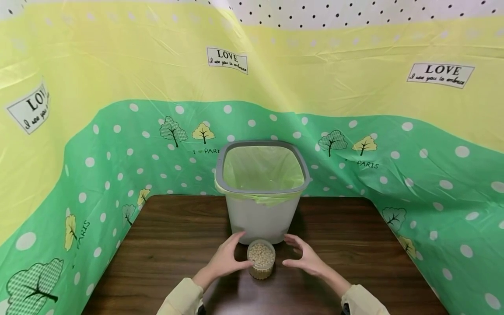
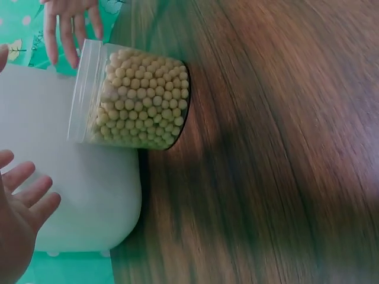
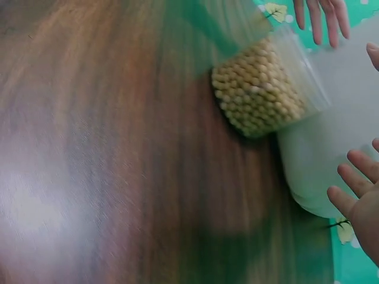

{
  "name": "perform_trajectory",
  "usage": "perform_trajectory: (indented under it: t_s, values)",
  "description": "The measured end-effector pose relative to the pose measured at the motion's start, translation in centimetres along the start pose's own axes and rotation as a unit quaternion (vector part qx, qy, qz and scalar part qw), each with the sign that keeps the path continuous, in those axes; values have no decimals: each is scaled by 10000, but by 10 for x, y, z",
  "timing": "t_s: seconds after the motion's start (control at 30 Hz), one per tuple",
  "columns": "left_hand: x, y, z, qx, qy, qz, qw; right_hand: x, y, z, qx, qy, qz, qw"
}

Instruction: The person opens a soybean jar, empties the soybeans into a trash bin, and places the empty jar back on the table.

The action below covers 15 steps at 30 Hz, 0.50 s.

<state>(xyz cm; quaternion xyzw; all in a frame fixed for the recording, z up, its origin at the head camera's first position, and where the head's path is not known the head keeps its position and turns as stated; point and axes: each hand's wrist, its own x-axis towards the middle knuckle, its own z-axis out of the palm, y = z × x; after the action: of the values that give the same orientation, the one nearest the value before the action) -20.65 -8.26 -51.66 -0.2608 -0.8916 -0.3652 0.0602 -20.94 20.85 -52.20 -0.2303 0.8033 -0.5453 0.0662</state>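
Two cream sleeves (image 1: 183,299), seven and five o'clock, nearest my head camera. One clear jar (image 1: 261,274) of pale beans (image 1: 260,253), upright on my bench (image 1: 169,245). Left grip (image 1: 225,260), its nine o'clock: wide. Right grip (image 1: 309,259), three o'clock: wide. Lined bin (image 1: 261,218), twelve o'clock.

And here's the left hand (image 1: 224,260), lower centre, thumb and fingers spread apart! The right hand (image 1: 309,260) mirrors it just to the right, fingers gently bent. Both wrists angle inward, cream sleeves (image 1: 183,298) filling the bottom edge.
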Motion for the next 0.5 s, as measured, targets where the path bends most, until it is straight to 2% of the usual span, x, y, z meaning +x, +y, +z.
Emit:
perform_trajectory:
  t_s: [0.27, 0.5]
  values:
    - [5, -5, 16, -48, -250, -315, 9992, 6, 21, 23, -20, -37, 175, 9998]
    - [7, -10, 30, -95, -260, -179, 9995, 9, 33, 40, 33, -265, 263, 9993]
